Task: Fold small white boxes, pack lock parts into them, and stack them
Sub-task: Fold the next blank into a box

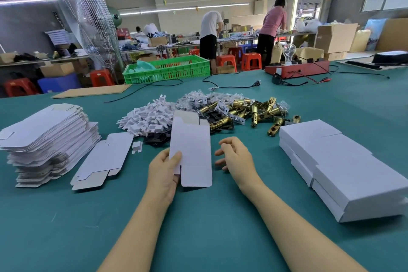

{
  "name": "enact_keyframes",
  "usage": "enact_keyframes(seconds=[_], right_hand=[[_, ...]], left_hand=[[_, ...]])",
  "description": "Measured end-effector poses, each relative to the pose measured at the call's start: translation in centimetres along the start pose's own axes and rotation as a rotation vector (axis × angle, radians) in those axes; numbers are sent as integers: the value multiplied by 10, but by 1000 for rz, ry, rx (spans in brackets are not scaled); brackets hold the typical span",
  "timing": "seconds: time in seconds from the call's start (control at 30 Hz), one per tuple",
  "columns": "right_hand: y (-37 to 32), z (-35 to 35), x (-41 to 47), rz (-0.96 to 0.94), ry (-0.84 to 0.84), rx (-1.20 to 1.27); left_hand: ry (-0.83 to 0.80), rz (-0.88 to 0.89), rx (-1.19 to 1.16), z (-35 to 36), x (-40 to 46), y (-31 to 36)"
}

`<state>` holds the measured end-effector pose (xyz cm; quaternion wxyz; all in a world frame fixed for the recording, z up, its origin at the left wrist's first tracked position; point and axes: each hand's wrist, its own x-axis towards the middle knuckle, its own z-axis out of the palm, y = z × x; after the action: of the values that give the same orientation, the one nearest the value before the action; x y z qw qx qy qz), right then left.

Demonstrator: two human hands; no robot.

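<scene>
My left hand [164,170] pinches a flat white box blank [191,148] by its lower left edge, thumb on top, holding it above the green table. My right hand [236,154] hovers just to the right of the blank with loosely curled fingers and holds nothing. Behind the blank lies a heap of brass lock latches [249,110], bagged parts [196,99] and small white card inserts [150,119]. A tall stack of flat blanks [48,137] stands at the left, with one loose blank [103,159] beside it. Closed white boxes [335,165] are stacked at the right.
A single small white insert [136,147] lies near the loose blank. Farther back are a green crate [170,68], a cardboard sheet [92,90], black cables [231,84] and a red device [295,68]. Two people stand at distant benches.
</scene>
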<state>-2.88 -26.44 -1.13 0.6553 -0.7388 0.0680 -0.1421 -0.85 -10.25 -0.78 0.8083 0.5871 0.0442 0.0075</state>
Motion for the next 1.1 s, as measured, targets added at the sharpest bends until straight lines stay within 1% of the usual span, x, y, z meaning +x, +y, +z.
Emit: enact_keyframes(seconds=[0.07, 0.13, 0.27, 0.33, 0.4, 0.47, 0.57, 0.6, 0.67, 0.7, 0.73, 0.87, 0.93, 1.0, 1.1], right_hand=[[1, 1, -1, -42, -26, -41], [3, 3, -3, -126, -13, -93], [5, 4, -5, -282, 94, -131], [5, 4, -5, -322, 155, -171], [4, 6, -8, -381, 207, -234], [0, 10, -13, -472, 292, -276], [-11, 15, -19, -679, 439, -242], [-14, 16, -22, -741, 466, -230], [-18, 18, -26, -808, 481, -229], [-18, 18, -27, -823, 482, -239], [-18, 18, -28, -837, 483, -256], [-13, 13, -25, -831, 486, -321], [-12, 12, -24, -807, 459, -327], [-12, 13, -25, -786, 413, -326], [-14, 10, -25, -732, 382, -296]], left_hand=[[-75, -15, -44, 0, 0, 1], [-134, 0, -21, 2, -1, -1], [-307, 41, -19, 6, -6, -5], [-315, 95, 8, 8, -8, -6], [-246, 227, 137, 10, -10, -8], [-134, 412, 305, 14, -14, -11], [111, 836, 624, 18, -18, -12], [120, 957, 682, 18, -18, -12], [56, 1107, 738, 17, -14, -12], [37, 1130, 751, 17, -14, -12], [43, 1115, 747, 17, -14, -12], [166, 942, 621, 18, -18, -8], [219, 890, 553, 18, -18, -5], [230, 861, 522, 19, -20, -3], [206, 867, 512, 19, -21, -2]])
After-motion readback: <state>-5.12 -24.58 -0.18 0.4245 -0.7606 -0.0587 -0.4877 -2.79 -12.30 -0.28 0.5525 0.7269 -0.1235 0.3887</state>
